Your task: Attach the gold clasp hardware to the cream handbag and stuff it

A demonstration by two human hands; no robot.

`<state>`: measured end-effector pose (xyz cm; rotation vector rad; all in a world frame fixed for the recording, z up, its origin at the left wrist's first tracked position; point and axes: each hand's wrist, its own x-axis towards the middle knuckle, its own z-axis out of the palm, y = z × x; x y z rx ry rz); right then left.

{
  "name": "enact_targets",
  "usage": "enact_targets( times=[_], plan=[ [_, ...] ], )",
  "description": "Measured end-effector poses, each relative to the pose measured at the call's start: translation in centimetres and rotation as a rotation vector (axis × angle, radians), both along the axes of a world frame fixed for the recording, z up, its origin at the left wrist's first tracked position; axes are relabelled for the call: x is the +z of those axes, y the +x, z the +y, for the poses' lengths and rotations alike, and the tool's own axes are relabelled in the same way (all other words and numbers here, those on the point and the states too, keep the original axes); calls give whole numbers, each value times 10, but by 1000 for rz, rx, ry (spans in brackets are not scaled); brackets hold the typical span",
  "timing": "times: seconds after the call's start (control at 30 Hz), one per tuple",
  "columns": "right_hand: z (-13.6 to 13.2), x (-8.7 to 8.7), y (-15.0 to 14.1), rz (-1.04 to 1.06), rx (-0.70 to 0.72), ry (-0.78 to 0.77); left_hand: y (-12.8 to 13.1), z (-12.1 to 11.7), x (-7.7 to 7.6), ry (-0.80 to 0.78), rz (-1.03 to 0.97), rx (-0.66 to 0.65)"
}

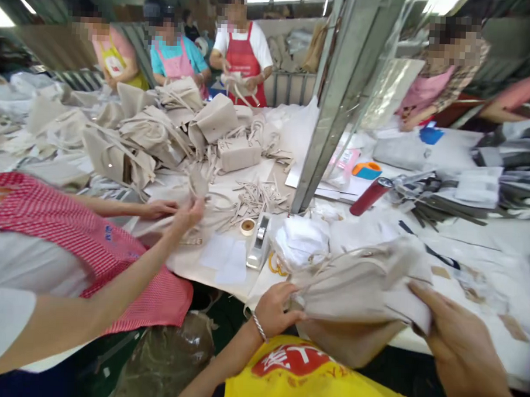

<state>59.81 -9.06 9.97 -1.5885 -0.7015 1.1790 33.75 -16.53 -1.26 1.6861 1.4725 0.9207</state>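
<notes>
A beige handbag [357, 290], its underside brownish, is held at the table's front edge between my two hands. My left hand [277, 310], with a braided bracelet at the wrist, pinches the bag's left end. Closed on the right end is my right hand [456, 330], thumb on top and the other fingers partly hidden. Just behind the bag lies a clear plastic bag of white material [300, 241]. Yellow rings [277, 264] rest on the table left of it, close to a tape dispenser [258, 242].
A co-worker's hands [176, 212] handle beige pieces at my left. A metal post [335, 102] rises from the table [478, 243]. Beyond are a heap of beige bags [158, 129], a red cylinder [370, 196] and an orange-and-blue tape roll [366, 170]. Several people work across the table.
</notes>
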Motion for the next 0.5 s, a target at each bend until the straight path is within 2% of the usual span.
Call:
enact_targets(
  times=[0.1, 0.17, 0.23, 0.37, 0.43, 0.5],
  plan=[
    [25, -15, -23, 128, -43, -35, 11, 12, 8, 58, 57, -8],
    [42, -31, -44, 203, -14, -45, 19, 20, 5, 52, 42, -78],
    [54, -50, -66, 265, 16, -55, 27, 28, -3, 5, 12, -73],
    [63, -81, -104, 386, 88, -41, 31, 49, -24, -174, -79, 223],
    [65, -88, -113, 457, 207, -5, 29, 62, -32, -219, -137, 306],
    [69, -90, -108, 488, 365, 42, 25, 74, -38, -202, -154, 341]
  ],
)
